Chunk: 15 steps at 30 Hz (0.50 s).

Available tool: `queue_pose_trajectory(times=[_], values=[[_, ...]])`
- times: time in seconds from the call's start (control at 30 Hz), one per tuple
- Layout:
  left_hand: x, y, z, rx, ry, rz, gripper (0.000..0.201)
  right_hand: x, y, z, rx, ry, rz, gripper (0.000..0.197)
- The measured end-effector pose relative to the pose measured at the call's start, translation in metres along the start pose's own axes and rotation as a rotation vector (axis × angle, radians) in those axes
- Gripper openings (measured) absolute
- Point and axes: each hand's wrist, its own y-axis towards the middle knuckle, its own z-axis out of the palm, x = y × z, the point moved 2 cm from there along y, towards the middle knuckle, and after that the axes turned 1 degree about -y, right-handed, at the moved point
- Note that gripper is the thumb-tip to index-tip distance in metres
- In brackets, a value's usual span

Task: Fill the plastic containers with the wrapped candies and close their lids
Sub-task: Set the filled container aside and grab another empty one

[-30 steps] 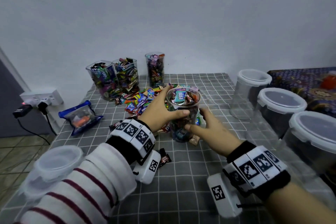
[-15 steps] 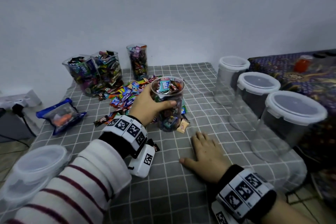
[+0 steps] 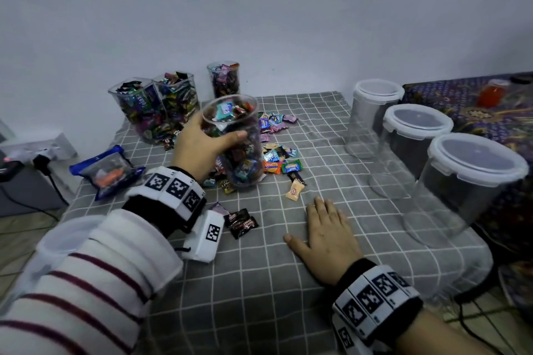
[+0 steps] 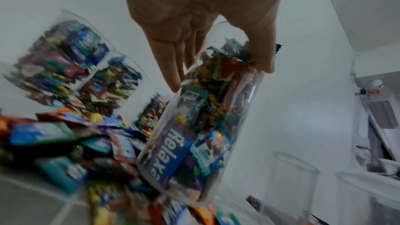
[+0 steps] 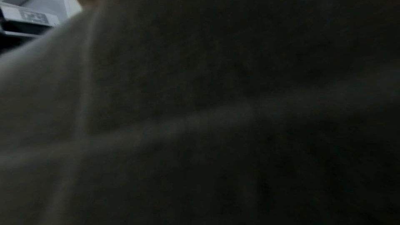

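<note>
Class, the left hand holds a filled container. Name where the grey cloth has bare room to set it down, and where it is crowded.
Bare cloth lies near the front edge, between the right hand and the striped sleeve, and between the loose candies and the lidded containers. It is crowded behind the left hand and its held container, by the filled containers.
</note>
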Motion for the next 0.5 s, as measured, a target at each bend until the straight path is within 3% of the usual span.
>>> queue_pose_trajectory(times=[0.27, 0.5], values=[[0.028, 0.029, -0.078, -0.351, 0.177, -0.083, 0.075, 0.002, 0.003, 0.001, -0.015, -0.001, -0.001, 0.082], [0.048, 0.046, -0.106, -0.51, 0.285, -0.156, 0.073, 0.004, 0.004, 0.002, -0.033, 0.006, -0.009, 0.082]])
